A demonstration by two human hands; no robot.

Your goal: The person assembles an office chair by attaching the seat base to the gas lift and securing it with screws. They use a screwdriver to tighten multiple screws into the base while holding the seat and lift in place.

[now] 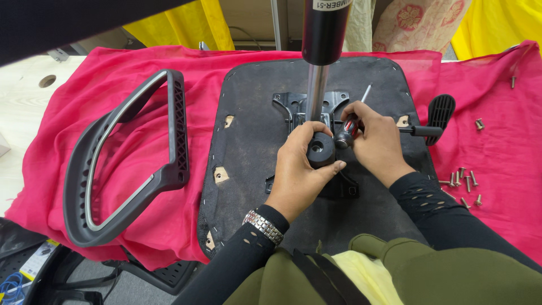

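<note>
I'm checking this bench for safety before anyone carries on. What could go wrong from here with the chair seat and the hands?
1. The gas cylinder stands tall and upright on the seat mechanism; it might tip or slip toward the face if bumped.
2. The right hand holds a screwdriver close to the left hand gripping the black knob; a slip could jab the fingers.
3. Loose screws lie on the red cloth near the table edge and could roll off.

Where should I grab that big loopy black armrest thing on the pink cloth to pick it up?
Probably take the armrest by its long straight bar on the right, coming down from above. It lies flat on the pink cloth, and the open middle lets fingers curl round that bar.
</note>
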